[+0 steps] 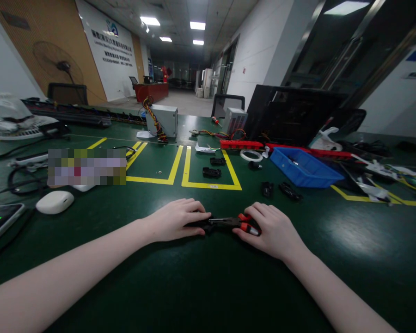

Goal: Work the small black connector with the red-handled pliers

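Observation:
My right hand (pixel 268 226) is closed around the red and black handles of a pair of pliers (pixel 225 222), whose jaws point left. A small black part (pixel 206 225) sits in the pinch of my left hand (pixel 176 219), and the plier tips meet it there. My fingers cover much of that part, so I cannot make out its exact kind. Beyond my hands, two black parts (pixel 211 172) lie inside a yellow taped rectangle (pixel 213 186). To its right, two more black parts (pixel 290 191) rest on the green table (pixel 208 286).
A blue bin (pixel 305 169) stands at the right, beside a white ring-shaped roll (pixel 251 156). Metal power supply boxes (pixel 164 121) and a large black panel (pixel 291 115) stand at the back. A white rounded case (pixel 54 202) and a device with green lights (pixel 2 222) lie left.

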### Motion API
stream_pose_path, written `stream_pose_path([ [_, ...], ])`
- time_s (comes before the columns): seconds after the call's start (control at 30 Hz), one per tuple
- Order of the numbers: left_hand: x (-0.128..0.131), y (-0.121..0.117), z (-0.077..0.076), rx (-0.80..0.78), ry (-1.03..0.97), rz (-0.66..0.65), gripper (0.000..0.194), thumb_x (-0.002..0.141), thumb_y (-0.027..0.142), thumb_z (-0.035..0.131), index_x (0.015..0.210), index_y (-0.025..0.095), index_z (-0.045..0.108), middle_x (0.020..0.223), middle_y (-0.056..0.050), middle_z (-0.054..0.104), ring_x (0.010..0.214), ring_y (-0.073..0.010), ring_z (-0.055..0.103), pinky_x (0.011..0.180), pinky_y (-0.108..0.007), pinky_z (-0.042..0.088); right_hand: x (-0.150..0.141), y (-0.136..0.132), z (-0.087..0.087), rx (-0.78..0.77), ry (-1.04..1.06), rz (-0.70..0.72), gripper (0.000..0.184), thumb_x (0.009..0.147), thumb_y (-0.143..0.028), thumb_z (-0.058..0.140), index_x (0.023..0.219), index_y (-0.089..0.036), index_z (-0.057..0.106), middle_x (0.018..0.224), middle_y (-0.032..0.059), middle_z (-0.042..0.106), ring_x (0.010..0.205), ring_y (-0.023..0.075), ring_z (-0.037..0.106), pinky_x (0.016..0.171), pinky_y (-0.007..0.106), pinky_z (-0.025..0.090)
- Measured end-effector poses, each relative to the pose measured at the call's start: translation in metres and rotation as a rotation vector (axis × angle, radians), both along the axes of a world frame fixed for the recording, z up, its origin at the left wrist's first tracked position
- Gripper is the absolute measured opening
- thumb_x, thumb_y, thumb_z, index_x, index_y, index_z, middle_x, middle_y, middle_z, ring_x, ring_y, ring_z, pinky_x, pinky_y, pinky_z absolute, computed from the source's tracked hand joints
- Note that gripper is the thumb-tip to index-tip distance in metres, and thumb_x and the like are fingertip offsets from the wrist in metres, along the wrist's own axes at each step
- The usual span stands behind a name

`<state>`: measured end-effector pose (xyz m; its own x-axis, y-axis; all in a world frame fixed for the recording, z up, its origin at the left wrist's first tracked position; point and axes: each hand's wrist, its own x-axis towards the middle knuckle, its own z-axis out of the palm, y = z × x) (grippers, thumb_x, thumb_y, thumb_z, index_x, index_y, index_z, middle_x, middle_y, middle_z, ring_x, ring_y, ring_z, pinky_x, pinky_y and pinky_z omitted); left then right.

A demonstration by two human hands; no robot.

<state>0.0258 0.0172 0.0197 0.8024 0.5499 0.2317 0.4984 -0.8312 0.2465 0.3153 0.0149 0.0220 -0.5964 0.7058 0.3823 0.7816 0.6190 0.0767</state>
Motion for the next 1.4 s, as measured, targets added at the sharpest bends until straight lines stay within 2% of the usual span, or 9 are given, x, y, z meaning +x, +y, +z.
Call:
stream_pose_path([
  [0.3,-0.0015,0.002,-0.0019,-0.013,-0.055,-0.022,0.032,0.09,0.031,0.061,0.12,0.023,0.061,0.112,-0.007,0.06,0.097,-0.0202,0.057,0.08,-0.033,0.048,0.0009,0.0004,0.001,0.008,0.019,-0.001,0.041,0.082,-0.056,0.056,0.088,-0.016,0.061,0.087,0.0083,0.064,0.074,0.0186,0.057,0.065,0.031,0.04],
  [0.7,-0.0012,0.0029,-0.0032,-0.006,-0.077,-0.037,0.031,0.09,0.032,0.061,0.12,0.023,0.062,0.113,-0.008,0.061,0.097,-0.0206,0.058,0.082,-0.035,0.048,-0.0016,-0.0015,0.0013,-0.016,0.004,-0.005,0.037,0.081,-0.054,0.057,0.084,-0.017,0.06,0.082,0.0073,0.063,0.071,0.0181,0.056,0.063,0.031,0.04],
  [0.93,-0.0024,0.0037,-0.0029,-0.078,-0.11,-0.024,0.032,0.089,0.031,0.062,0.121,0.024,0.062,0.114,-0.007,0.061,0.098,-0.0203,0.058,0.084,-0.034,0.048,-0.0016,-0.0015,0.0015,-0.061,0.031,-0.025,0.036,0.081,-0.054,0.057,0.083,-0.018,0.06,0.081,0.0056,0.062,0.07,0.0175,0.057,0.062,0.03,0.04],
  [1.4,-0.0037,0.0039,-0.0001,-0.108,-0.137,-0.043,0.034,0.092,0.032,0.057,0.125,0.025,0.059,0.112,-0.007,0.061,0.097,-0.0198,0.057,0.084,-0.033,0.046,-0.0022,-0.0043,0.0038,0.125,0.017,0.017,0.037,0.082,-0.052,0.057,0.089,-0.016,0.061,0.085,0.0094,0.065,0.073,0.0201,0.058,0.065,0.032,0.04],
])
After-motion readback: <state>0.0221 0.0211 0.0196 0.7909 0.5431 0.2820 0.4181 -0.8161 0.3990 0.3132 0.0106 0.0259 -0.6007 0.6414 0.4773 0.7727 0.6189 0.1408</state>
